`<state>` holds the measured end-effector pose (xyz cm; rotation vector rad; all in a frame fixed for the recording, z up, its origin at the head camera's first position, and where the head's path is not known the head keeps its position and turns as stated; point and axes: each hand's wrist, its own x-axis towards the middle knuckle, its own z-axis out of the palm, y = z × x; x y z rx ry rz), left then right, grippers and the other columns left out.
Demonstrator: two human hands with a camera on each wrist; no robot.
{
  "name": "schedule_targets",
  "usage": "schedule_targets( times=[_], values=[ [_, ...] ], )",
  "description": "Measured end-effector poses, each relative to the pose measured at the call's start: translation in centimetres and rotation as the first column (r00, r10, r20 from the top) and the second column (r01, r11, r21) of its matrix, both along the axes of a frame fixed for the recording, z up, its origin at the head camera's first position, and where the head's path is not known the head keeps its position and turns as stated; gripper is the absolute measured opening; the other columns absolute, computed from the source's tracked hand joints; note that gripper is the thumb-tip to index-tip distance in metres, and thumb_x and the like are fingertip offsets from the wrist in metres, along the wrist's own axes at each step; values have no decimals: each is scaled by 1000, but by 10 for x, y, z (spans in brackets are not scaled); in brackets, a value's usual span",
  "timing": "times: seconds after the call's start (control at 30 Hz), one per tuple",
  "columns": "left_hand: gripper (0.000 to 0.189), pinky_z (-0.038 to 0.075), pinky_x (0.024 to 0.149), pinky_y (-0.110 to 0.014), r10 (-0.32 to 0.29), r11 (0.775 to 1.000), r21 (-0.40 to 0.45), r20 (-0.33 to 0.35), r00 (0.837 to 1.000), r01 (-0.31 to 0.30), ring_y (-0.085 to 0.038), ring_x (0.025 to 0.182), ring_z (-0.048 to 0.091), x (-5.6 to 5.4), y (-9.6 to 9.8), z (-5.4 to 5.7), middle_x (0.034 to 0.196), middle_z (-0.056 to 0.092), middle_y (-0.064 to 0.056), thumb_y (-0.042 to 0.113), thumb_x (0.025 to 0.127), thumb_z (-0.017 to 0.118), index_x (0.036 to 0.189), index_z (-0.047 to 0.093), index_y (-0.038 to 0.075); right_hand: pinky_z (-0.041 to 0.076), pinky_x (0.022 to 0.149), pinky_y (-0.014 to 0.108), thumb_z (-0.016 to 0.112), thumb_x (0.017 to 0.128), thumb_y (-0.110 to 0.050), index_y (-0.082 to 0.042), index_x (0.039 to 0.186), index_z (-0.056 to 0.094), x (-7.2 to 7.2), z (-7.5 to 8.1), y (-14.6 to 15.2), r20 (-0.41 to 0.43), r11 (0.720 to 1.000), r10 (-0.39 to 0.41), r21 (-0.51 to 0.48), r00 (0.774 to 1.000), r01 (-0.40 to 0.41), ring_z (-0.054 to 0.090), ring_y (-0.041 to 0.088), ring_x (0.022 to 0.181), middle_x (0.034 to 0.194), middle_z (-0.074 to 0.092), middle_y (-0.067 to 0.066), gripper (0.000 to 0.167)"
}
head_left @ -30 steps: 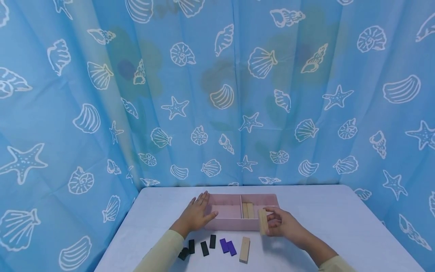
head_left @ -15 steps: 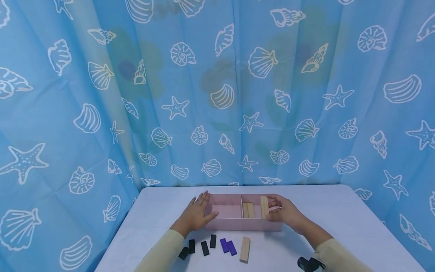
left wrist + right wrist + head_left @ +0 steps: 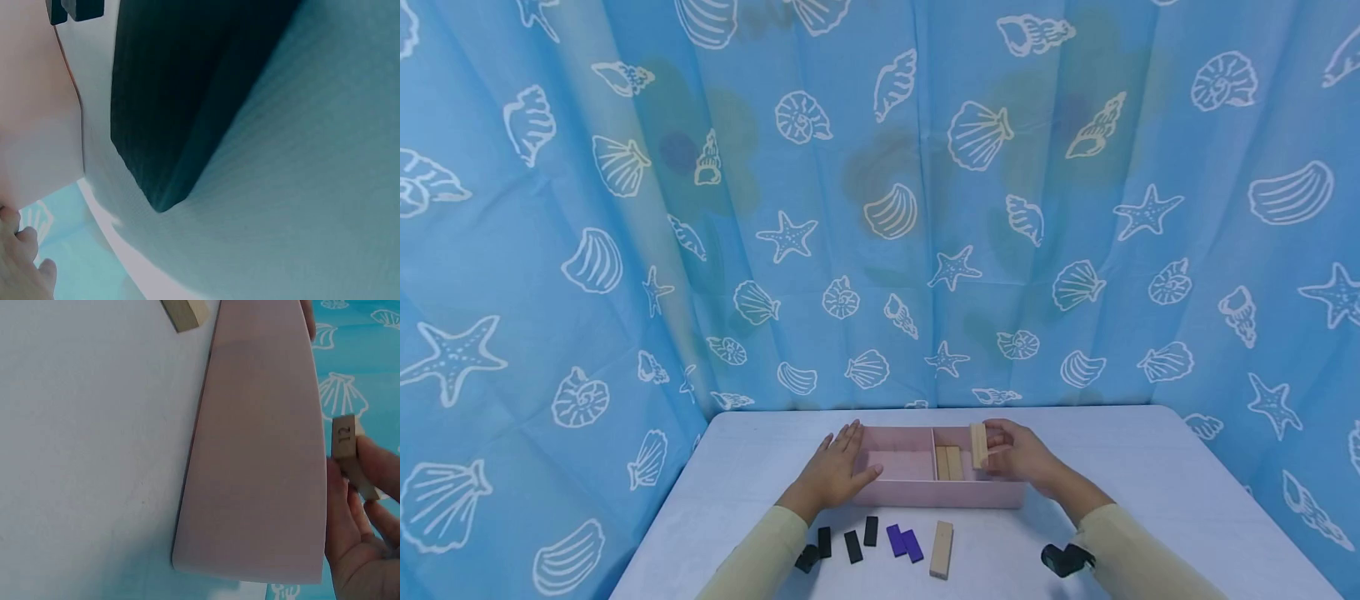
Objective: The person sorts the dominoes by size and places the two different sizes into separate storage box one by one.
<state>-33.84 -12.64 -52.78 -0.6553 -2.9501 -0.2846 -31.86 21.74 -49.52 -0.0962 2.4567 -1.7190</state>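
My right hand (image 3: 1021, 454) pinches a wooden block (image 3: 978, 447) over the right compartment of a pink divided box (image 3: 936, 495). In the right wrist view this block (image 3: 344, 440) shows the number 12 on its end, and it overlaps the area above the box's rim. Two wooden blocks (image 3: 948, 463) lie side by side in that compartment, against the divider. Fingers straight, my left hand (image 3: 830, 475) rests on the left end of the box. The left compartment (image 3: 897, 467) holds nothing visible.
In front of the box lie one wooden block (image 3: 941, 550), two purple blocks (image 3: 903, 542) and several black blocks (image 3: 853, 547). A black block (image 3: 175, 94) looms large in the left wrist view. A blue shell-patterned curtain (image 3: 850, 250) hangs behind the white table (image 3: 1097, 467).
From in front of the box, my right hand has carried the wooden block back and over the right compartment, and slightly left at the end. My left hand has stayed in place.
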Motion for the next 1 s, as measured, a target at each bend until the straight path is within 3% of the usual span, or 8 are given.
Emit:
schedule_targets(
  times=[0.37, 0.6, 1.0],
  values=[
    [86, 14, 116, -49, 2, 1000, 2, -9, 1000, -2, -26, 146, 17, -4, 0, 0, 160, 21, -8, 66, 95, 36, 155, 21, 6, 57, 74, 38, 68, 81, 6, -1, 144, 39, -14, -2, -7, 19, 993, -58, 101, 998, 56, 64, 23, 88, 113, 57, 16, 69],
    [86, 16, 115, -50, 5, 1000, 6, -6, 1000, -5, -28, 146, 18, -3, 0, 2, 159, 22, -9, 66, 95, 36, 154, 23, 4, 57, 72, 34, 70, 79, 5, -1, 142, 41, -19, -2, -17, 14, 974, -79, 216, 997, 75, 63, 22, 88, 109, 58, 13, 70],
    [85, 16, 115, -52, 17, 1000, 4, 8, 1000, -17, -28, 146, 17, -3, 1, 0, 160, 21, -9, 65, 95, 36, 154, 23, 5, 55, 78, 41, 74, 76, 5, 4, 134, 49, -24, -7, -28, -16, 928, -58, 368, 998, 60, 62, 26, 92, 102, 63, 12, 64]
  ],
)
